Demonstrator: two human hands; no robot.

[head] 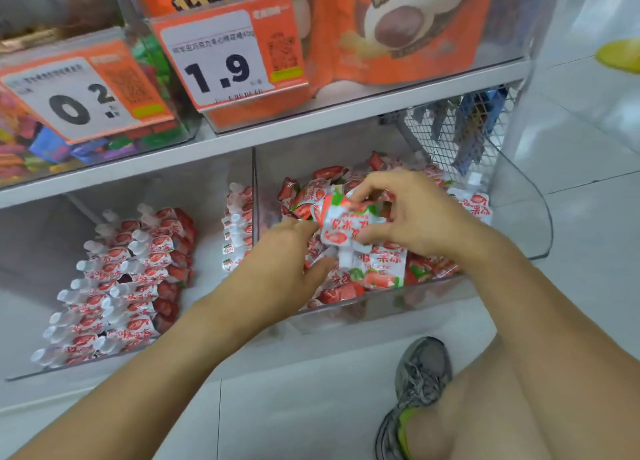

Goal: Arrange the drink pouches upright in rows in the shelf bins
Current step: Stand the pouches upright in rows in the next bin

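Note:
Two clear shelf bins sit on the bottom shelf. The left bin (41,238) holds red-and-white drink pouches (117,286) standing in two neat rows, with a third row along its right wall. The right bin (519,217) is filled with a loose jumble of the same pouches (384,269). My right hand (412,213) is over that heap, shut on one pouch (341,227) held with its white cap pointing toward me. My left hand (284,258) reaches into the heap just left of it, fingers touching the pouches, holding nothing that I can see.
The shelf above carries clear bins of coloured candies (104,148) and orange marshmallow packs (398,37), with price tags 0.2 (79,96) and 1.9 (218,64). A wire mesh basket (460,127) hangs at the right. My knee and grey shoe (419,383) rest on the tiled floor.

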